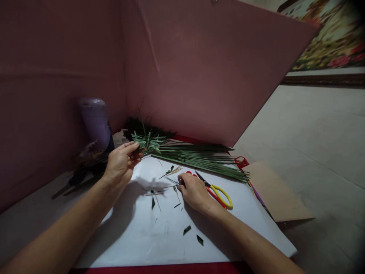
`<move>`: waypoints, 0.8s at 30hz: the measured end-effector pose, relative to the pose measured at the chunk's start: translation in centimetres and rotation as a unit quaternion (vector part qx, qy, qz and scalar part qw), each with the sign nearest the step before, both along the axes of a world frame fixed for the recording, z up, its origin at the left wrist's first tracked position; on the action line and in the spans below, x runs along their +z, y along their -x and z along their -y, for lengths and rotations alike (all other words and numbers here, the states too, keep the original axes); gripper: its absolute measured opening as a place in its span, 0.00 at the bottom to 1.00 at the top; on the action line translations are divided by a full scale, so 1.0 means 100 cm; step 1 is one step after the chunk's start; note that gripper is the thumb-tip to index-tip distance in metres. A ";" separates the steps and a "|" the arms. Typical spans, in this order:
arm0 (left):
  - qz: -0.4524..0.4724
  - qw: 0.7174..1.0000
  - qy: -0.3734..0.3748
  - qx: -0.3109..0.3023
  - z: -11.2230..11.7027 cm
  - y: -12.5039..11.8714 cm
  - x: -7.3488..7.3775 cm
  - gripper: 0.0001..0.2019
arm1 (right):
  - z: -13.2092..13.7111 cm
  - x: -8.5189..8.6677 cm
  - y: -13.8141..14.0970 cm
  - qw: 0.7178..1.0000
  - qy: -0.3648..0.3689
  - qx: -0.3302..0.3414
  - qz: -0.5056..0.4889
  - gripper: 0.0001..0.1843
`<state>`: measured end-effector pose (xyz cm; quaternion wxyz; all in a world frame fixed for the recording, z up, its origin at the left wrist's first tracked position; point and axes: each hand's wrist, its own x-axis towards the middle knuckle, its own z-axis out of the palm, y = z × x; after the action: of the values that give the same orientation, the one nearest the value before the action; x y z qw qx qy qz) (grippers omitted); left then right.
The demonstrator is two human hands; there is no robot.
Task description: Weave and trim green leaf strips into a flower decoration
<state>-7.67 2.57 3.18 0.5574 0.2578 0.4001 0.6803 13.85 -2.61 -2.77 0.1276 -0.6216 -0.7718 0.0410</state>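
My left hand (122,161) is closed on a small woven piece of green leaf strips (148,142), held just above the white sheet (159,236). My right hand (194,191) rests palm down on the sheet, its fingertips pinched at thin sticks and leaf scraps (171,172); what they hold is too small to name. Scissors with yellow and red handles (217,192) lie right beside that hand. A bundle of long green leaf strips (199,158) lies behind both hands.
A purple bottle (96,121) stands at the back left near dark dried bits. Pink boards (199,64) wall the back and left. Brown cardboard (276,192) lies to the right on the pale floor. Small leaf cuttings (194,235) dot the sheet.
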 end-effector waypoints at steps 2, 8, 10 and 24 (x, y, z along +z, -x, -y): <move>-0.003 1.000 -0.001 0.000 0.000 0.000 -0.001 0.05 | 0.000 -0.001 0.001 1.000 -0.001 0.003 -0.004 0.03; 0.001 1.000 0.008 -0.004 0.001 0.000 -0.001 0.05 | 0.001 0.000 -0.002 0.999 0.000 0.005 -0.034 0.08; 0.002 1.000 0.009 -0.006 0.001 0.000 -0.001 0.05 | -0.001 0.003 -0.004 0.998 0.006 0.007 -0.065 0.09; 0.020 1.000 0.012 -0.004 0.001 0.001 0.007 0.04 | 0.062 0.076 -0.212 0.980 0.018 -0.170 -0.097 0.12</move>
<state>-7.80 2.51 3.84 0.5708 0.2390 0.3957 0.6786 35.02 -8.76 4.87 0.1960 -0.7392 -0.6376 0.0927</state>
